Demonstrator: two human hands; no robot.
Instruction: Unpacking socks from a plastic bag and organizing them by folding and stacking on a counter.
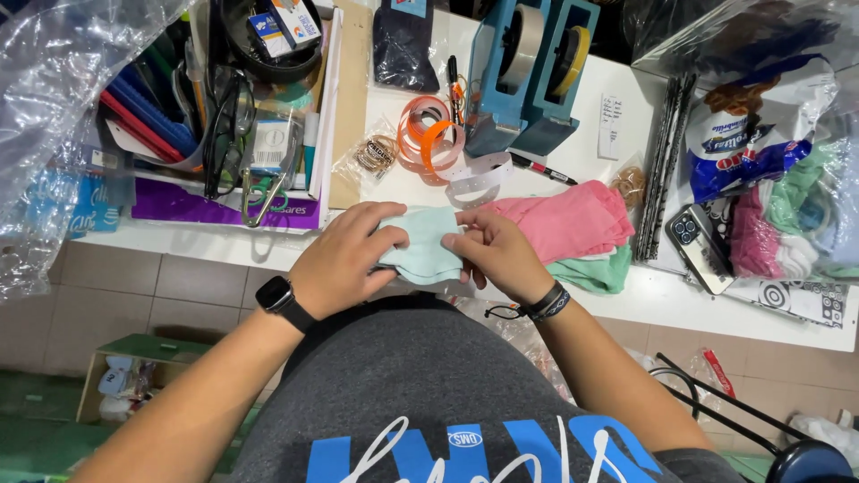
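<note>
Mint-green folded cloth (420, 246) sits at the near edge of the white table (573, 148), held between both hands; the left hand (344, 259), a black smartwatch (279, 297) on its wrist, wraps over the cloth's left side with fingers curled onto it; the right hand (497, 255), with dark braided bracelets (548, 304) at the wrist, pinches the cloth's right edge between thumb and fingertips. Just beside the right hand lies a pink folded cloth (564, 219), resting on another green cloth (598, 273) that shows beneath it; a smartphone (698, 246) lies face down to the right of these, near a heap of bagged pink, green and white cloths (787, 224). Behind the hands, orange tape rolls (428, 134) lie next to a blue double tape dispenser (528, 72); a red and black marker (541, 167) lies at the dispenser's foot; a small bag of rubber bands (376, 154) sits left of the tape rolls; a purple tray (183, 204) crowded with stationery stands at the left; clear plastic sheeting (54, 107) hangs at the far left.
</note>
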